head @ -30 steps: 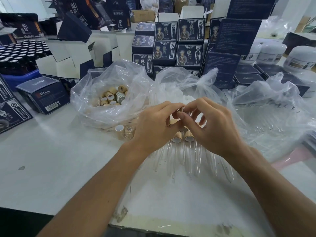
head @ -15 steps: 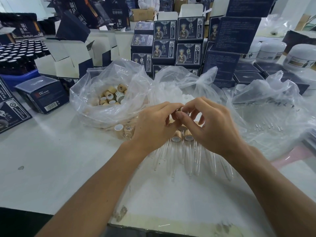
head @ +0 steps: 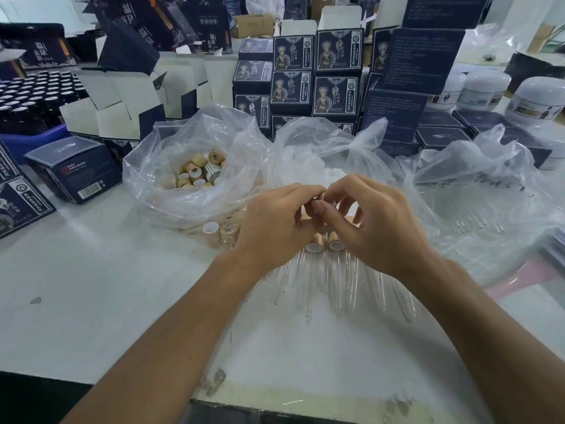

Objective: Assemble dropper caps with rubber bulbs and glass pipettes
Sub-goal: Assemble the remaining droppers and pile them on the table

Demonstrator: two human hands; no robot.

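A small tan dropper cap [head: 321, 198] sits just above the middle of the frame, pinched between the fingertips of both hands, which meet over it. The left hand [head: 276, 223] comes in from the lower left with its fingers curled and its thumb and forefinger closed on the cap's left side. The right hand [head: 377, 228] comes from the lower right, its thumb pressed against the cap's near face and its forefinger arched over the top; the other fingers are bent loosely. Most of the cap is hidden by the fingers, so whether a bulb is already in it cannot be told.

Directly below the hands, finished droppers [head: 324, 244] lie in a row on the white table [head: 91, 301], their tan caps toward the hands and their glass pipettes [head: 308, 289] pointing toward the bottom of the frame. Left of centre, an open clear bag [head: 159, 166] holds loose tan caps [head: 195, 172]. Behind the hands a second bag [head: 321, 142] holds white pieces, and at the right a third bag [head: 477, 191] holds glass pipettes. Dark blue boxes [head: 305, 75] are stacked across the top of the frame.
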